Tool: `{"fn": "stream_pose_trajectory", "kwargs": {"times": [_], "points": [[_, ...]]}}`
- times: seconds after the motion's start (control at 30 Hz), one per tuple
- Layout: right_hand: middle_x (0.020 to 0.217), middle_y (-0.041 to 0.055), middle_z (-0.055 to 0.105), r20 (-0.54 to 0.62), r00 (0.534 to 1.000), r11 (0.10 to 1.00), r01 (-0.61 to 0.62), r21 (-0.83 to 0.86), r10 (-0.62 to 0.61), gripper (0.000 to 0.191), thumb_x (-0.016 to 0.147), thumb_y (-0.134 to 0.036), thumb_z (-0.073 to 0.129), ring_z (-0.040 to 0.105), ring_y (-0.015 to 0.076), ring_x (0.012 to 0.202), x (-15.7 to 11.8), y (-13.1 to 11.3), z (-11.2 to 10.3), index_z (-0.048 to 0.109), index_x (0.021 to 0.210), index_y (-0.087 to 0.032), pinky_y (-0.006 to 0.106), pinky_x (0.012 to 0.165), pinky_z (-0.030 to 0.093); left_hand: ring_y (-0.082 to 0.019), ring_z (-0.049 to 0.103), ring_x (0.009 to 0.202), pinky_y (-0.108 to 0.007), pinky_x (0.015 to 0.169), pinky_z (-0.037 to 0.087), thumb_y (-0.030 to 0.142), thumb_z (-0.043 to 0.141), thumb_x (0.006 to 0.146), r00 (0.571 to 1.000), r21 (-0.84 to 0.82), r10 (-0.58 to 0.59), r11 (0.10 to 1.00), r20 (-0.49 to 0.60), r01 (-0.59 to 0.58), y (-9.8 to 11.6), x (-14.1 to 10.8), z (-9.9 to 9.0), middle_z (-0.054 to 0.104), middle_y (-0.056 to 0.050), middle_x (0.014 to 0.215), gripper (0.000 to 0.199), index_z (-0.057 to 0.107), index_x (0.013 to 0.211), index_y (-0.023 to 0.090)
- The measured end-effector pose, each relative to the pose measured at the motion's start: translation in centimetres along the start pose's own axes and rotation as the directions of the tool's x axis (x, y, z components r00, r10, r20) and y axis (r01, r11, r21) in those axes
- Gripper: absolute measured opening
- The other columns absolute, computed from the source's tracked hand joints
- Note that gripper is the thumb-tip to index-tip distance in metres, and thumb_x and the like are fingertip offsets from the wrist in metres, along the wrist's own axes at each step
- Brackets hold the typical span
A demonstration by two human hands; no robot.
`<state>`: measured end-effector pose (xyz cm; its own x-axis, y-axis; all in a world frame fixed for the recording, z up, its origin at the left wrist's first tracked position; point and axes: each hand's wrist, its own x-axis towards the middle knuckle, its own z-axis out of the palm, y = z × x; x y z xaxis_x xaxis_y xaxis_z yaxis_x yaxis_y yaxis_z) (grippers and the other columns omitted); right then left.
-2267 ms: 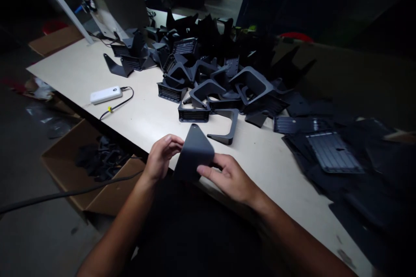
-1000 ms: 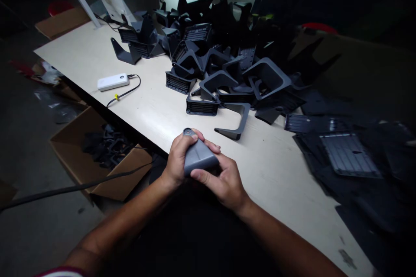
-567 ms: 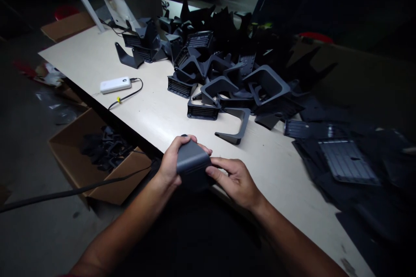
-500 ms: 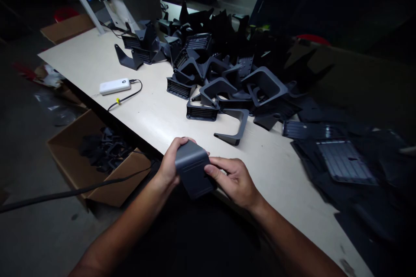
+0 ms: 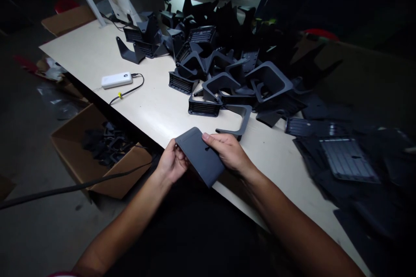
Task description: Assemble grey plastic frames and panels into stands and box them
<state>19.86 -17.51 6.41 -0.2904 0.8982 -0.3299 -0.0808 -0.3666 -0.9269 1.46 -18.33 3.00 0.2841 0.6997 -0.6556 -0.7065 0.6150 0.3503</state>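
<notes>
Between my hands, at the near edge of the table, is a dark grey plastic bracket (image 5: 202, 156), its flat outer face with a small keyhole slot turned up toward me. My right hand (image 5: 227, 149) grips its right side, thumb on the face and fingers behind. At its left edge my left hand (image 5: 172, 162) is closed with curled fingers on the rim; part of those fingers is hidden behind the piece. Just beyond lies a similar U-shaped bracket (image 5: 242, 121) on the table.
A heap of dark brackets (image 5: 208, 65) covers the table's (image 5: 152, 108) far side. Flat dark panels (image 5: 347, 158) lie at right. A white power bank (image 5: 116, 79) with a cable rests at left. Below stands a cardboard box (image 5: 74, 138) holding dark parts; a black cable crosses it.
The bracket has been turned, so its flat slotted face now shows more fully. My right hand has moved up along its side, and my left hand has shifted to the left edge.
</notes>
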Motion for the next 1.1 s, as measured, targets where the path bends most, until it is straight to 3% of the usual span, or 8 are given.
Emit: {"fn": "stream_pose_trajectory", "kwargs": {"times": [0.3, 0.47, 0.67, 0.73, 0.8, 0.87, 1.0, 1.1], "points": [[0.065, 0.0054, 0.07, 0.01, 0.997, 0.997, -0.077, -0.024, 0.077, 0.058, 0.081, -0.073, 0.074, 0.065, 0.0205, 0.063, 0.6, -0.2, 0.5, 0.076, 0.079, -0.015, 0.03, 0.057, 0.052, -0.013, 0.053, 0.036, -0.021, 0.039, 0.042, 0.04, 0.038, 0.109, 0.996, -0.178, -0.077, 0.982, -0.036, 0.07, 0.4, -1.1, -0.3, 0.044, 0.004, 0.038, 0.056, 0.047, 0.057, 0.021], [0.076, 0.0071, 0.075, -0.014, 0.999, 0.988, -0.038, -0.149, 0.036, 0.063, 0.08, -0.077, 0.072, 0.068, 0.0224, 0.07, 1.3, 0.8, -0.1, 0.08, 0.087, -0.015, 0.031, 0.064, 0.054, -0.014, 0.056, 0.041, -0.021, 0.037, 0.04, 0.04, 0.039, 0.107, 0.994, -0.26, -0.089, 0.96, 0.067, 0.103, 0.7, -2.2, -0.9, 0.045, 0.002, 0.039, 0.058, 0.049, 0.053, 0.02], [0.096, 0.0143, 0.081, -0.145, 0.989, 0.981, -0.037, -0.193, 0.009, 0.069, 0.078, -0.081, 0.072, 0.076, 0.0279, 0.088, 1.7, 2.4, -1.4, 0.082, 0.099, -0.016, 0.042, 0.093, 0.06, -0.008, 0.044, 0.032, -0.018, 0.033, 0.028, 0.042, 0.048, 0.105, 0.986, -0.381, 0.15, 0.909, -0.076, -0.168, 6.8, -4.8, -2.4, 0.041, 0.005, 0.037, 0.058, 0.046, 0.051, 0.02], [0.099, 0.0161, 0.081, -0.161, 0.985, 0.985, -0.084, -0.149, 0.06, 0.07, 0.076, -0.081, 0.074, 0.077, 0.0287, 0.089, 1.5, 2.7, -1.9, 0.082, 0.098, -0.016, 0.043, 0.095, 0.061, -0.004, 0.046, 0.035, -0.014, 0.034, 0.03, 0.044, 0.048, 0.107, 0.881, -0.512, 0.466, 0.741, -0.075, -0.435, 9.9, -6.1, -3.4, 0.048, 0.006, 0.042, 0.051, 0.057, 0.063, 0.018], [0.099, 0.017, 0.081, -0.174, 0.979, 0.987, -0.125, -0.103, 0.105, 0.07, 0.072, -0.081, 0.078, 0.078, 0.0292, 0.089, 1.3, 3.0, -2.2, 0.082, 0.097, -0.016, 0.043, 0.095, 0.063, -0.003, 0.056, 0.047, -0.009, 0.044, 0.04, 0.054, 0.047, 0.106, 0.665, -0.615, 0.745, 0.5, -0.053, -0.61, 12.1, -7.0, -4.0, 0.06, 0.006, 0.055, 0.046, 0.067, 0.083, 0.019], [0.1, 0.0176, 0.081, -0.183, 0.973, 0.986, -0.155, -0.062, 0.141, 0.07, 0.071, -0.08, 0.079, 0.078, 0.0295, 0.09, 1.3, 3.4, -2.3, 0.081, 0.098, -0.015, 0.043, 0.094, 0.064, -0.005, 0.061, 0.059, -0.01, 0.054, 0.048, 0.067, 0.047, 0.102, 0.578, -0.636, 0.816, 0.453, 0.014, -0.625, 12.3, -7.2, -4.1, 0.066, 0.004, 0.068, 0.051, 0.07, 0.101, 0.022], [0.102, 0.0184, 0.081, -0.197, 0.966, 0.982, -0.181, -0.046, 0.169, 0.07, 0.074, -0.078, 0.078, 0.079, 0.0294, 0.089, 1.4, 4.3, -2.5, 0.081, 0.1, -0.014, 0.042, 0.092, 0.065, -0.009, 0.057, 0.055, -0.019, 0.052, 0.048, 0.068, 0.044, 0.101, 0.846, -0.561, 0.5, 0.76, 0.185, -0.326, 7.4, -5.3, -2.8, 0.057, 0.003, 0.064, 0.057, 0.07, 0.095, 0.018], [0.1, 0.0188, 0.081, -0.216, 0.962, 0.98, -0.186, -0.076, 0.166, 0.069, 0.072, -0.078, 0.079, 0.078, 0.0297, 0.085, 1.4, 5.0, -2.8, 0.081, 0.099, -0.014, 0.041, 0.089, 0.066, -0.013, 0.057, 0.052, -0.024, 0.05, 0.048, 0.058, 0.053, 0.101, 0.933, -0.46, 0.255, 0.88, 0.253, -0.115, 2.7, -3.2, -2.1, 0.058, 0.001, 0.06, 0.047, 0.069, 0.085, 0.017]]}}
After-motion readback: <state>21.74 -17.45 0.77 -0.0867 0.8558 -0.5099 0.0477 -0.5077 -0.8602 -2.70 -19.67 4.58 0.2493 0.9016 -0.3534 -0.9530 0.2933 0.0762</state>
